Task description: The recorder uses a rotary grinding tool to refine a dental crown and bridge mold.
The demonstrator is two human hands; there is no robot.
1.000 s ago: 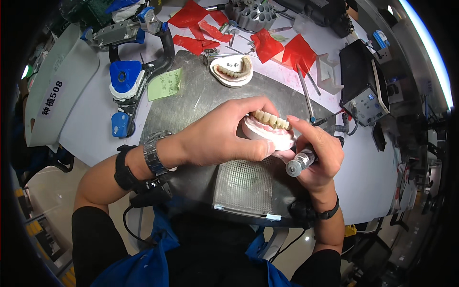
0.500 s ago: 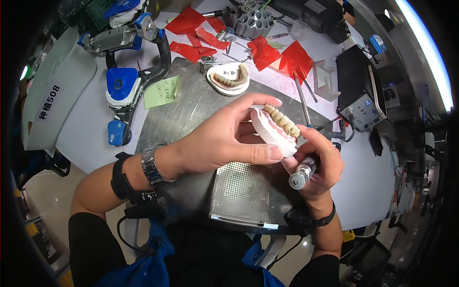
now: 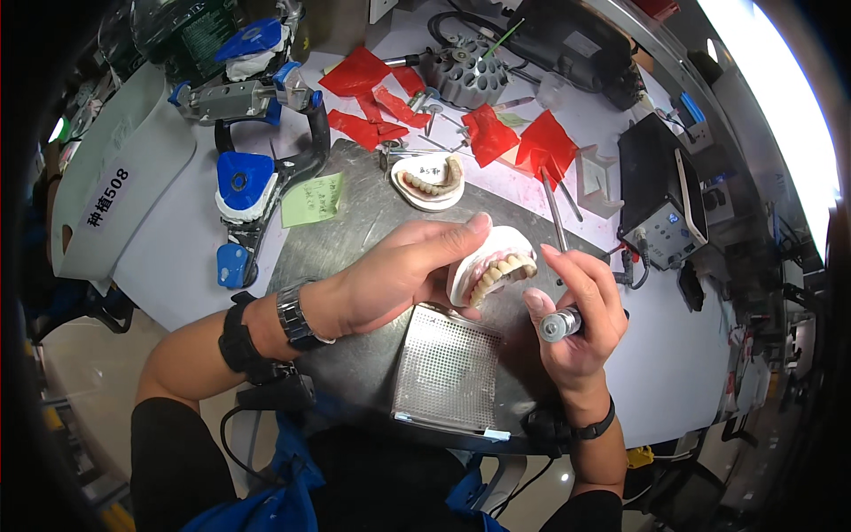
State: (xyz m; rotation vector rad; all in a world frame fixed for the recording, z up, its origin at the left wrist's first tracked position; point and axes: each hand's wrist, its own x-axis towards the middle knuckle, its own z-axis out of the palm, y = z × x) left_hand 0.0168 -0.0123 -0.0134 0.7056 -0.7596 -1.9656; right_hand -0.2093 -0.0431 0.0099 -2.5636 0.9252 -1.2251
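Note:
My left hand (image 3: 399, 270) is closed round a white plaster dental model (image 3: 470, 266), held up above the metal bench plate. A curved row of ivory teeth (image 3: 501, 273) with pink gum sits on the model and faces right. To its right, my right hand (image 3: 581, 324) grips a silver cylindrical handpiece (image 3: 560, 324) against the palm. Its thumb and forefinger are spread apart and off the model. The handpiece's far end is hidden behind the hand. Farther off, a second plaster model (image 3: 427, 182) with a row of teeth lies on the plate's far edge.
A perforated metal grille (image 3: 448, 368) lies at the near edge. Red wax sheets (image 3: 490, 135) and thin tools lie behind a grey bur holder's (image 3: 465, 71) near side. On the left are a blue-and-black articulator (image 3: 244, 182), a green note (image 3: 313, 199) and a pale tray (image 3: 124, 168); right, a black control box (image 3: 660, 191).
The model has turned in my left hand, so its tooth arch faces right and downward. My right fingers have let go of the model's edge and moved away, still with the handpiece.

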